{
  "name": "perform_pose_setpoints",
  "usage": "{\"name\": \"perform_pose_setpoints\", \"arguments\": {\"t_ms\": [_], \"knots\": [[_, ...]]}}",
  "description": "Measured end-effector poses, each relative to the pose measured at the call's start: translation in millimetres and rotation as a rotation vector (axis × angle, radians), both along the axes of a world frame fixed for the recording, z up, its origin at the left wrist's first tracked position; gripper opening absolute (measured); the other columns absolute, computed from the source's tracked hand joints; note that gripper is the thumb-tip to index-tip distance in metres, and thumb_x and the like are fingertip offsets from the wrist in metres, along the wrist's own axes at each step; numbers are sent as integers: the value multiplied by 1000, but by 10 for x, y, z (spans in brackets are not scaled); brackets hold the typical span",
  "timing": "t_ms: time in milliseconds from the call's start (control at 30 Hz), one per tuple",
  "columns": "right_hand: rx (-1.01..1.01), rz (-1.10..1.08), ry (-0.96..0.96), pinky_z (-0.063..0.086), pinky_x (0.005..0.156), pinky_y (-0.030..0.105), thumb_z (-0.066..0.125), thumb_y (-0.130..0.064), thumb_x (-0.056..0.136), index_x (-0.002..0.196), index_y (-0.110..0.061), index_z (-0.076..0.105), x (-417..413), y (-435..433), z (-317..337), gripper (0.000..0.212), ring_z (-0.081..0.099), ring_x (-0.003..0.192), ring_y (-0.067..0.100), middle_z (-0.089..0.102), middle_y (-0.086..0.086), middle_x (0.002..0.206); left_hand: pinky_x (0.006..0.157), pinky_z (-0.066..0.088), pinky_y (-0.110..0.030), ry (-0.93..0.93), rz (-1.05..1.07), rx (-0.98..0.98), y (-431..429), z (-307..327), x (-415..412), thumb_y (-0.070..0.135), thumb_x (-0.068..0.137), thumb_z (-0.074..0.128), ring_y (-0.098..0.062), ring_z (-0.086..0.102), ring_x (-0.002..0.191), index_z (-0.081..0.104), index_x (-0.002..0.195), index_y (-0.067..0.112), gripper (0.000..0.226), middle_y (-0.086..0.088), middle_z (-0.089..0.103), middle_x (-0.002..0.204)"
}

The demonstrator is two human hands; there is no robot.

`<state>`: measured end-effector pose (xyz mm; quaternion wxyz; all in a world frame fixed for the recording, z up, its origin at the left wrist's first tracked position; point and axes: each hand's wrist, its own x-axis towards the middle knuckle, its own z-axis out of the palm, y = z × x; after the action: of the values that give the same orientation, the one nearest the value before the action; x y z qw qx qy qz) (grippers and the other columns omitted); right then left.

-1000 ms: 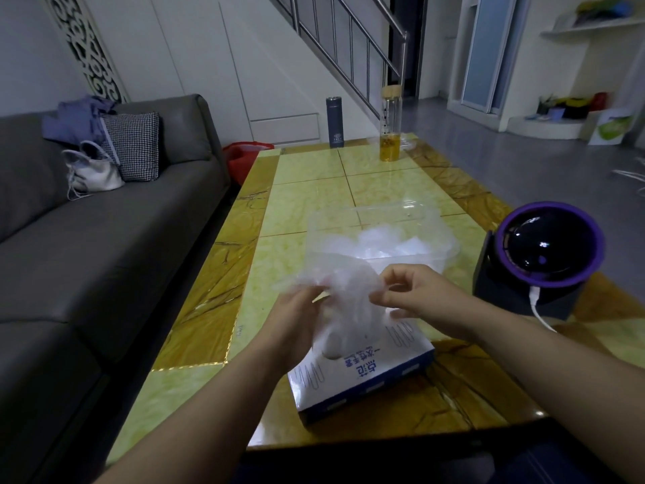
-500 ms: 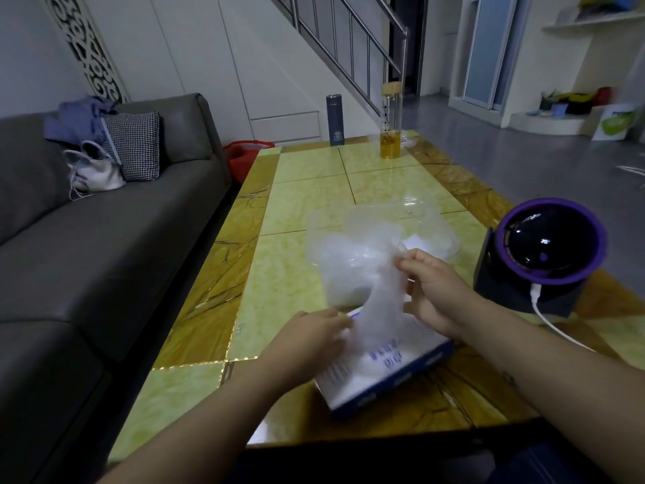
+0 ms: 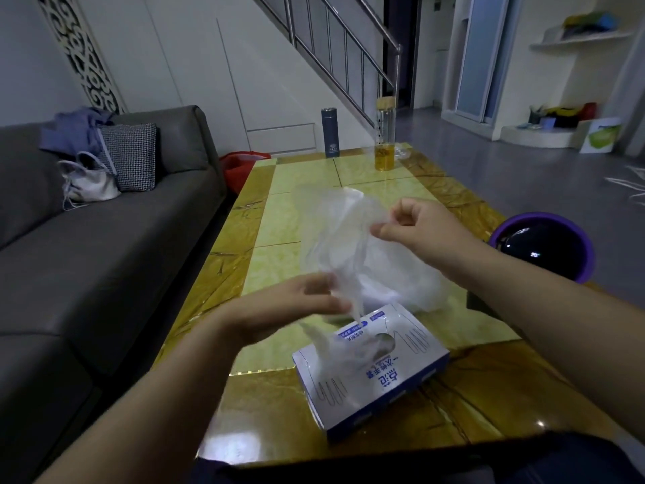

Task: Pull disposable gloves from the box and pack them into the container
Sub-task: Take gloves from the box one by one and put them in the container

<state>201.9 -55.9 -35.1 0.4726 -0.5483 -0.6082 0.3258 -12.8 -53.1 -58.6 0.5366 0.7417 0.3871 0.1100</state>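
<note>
The right hand [image 3: 415, 227] pinches the upper edge of a thin clear glove [image 3: 340, 239] between thumb and curled fingers, raised above the table [image 3: 289, 211]. The left hand [image 3: 289, 309], lower and nearer, closes its fingers on the glove's bottom end, so the film stretches between the two. Just below, more film pokes from the slot of the white and blue box [image 3: 373, 372] at the table's near edge. Behind the glove sits the clear container [image 3: 419, 284], holding crumpled gloves.
</note>
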Motion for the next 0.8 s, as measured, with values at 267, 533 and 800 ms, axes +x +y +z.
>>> {"name": "perform_pose_setpoints", "arguments": {"t_ms": [267,533,800], "knots": [[-73,182,-281,49,89,38,70,-28,84,105,-8,64,-194,42,183,29,63,97,26,67,12,103,69,39,1,-260,355,476,111,97,154,28,84,70,27,49,91,47,119,35,43,29,52,108],[-47,154,-233,45,72,30,71,-23,83,86,-11,60,-212,144,125,17,52,73,12,57,1,79,91,50,-46,-391,380,181,193,85,177,26,89,62,-34,65,99,69,103,11,21,-13,71,102],[-121,115,-141,55,72,27,65,-10,87,90,-9,62,-29,102,-15,4,64,74,14,70,8,86,81,57,-30,-858,531,-248,249,-69,169,4,85,52,-17,68,80,61,92,0,12,-9,68,86]]}}
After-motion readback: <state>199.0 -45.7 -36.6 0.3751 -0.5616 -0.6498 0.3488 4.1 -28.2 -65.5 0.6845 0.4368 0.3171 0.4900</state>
